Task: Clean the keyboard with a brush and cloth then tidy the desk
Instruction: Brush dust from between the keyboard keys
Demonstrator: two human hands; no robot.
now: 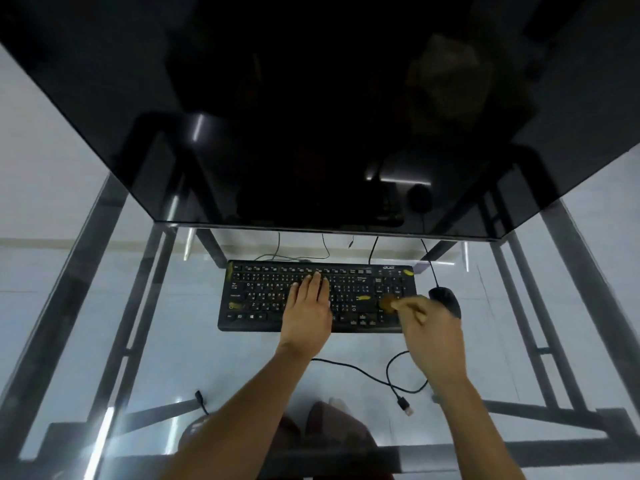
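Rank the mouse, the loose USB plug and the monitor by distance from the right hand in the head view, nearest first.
From the right hand, which holds a brush:
1. Mouse, just beyond the hand's fingers on its right.
2. USB plug, on the glass desk nearer the person.
3. Monitor, at the desk's far end.

Black keyboard (317,295) w/ yellow smears; brush (388,304) prob. brown.

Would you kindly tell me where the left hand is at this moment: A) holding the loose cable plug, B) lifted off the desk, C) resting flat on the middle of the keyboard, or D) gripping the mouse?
C: the left hand lies with straight fingers on the keyboard, while the right hand holds the brush.
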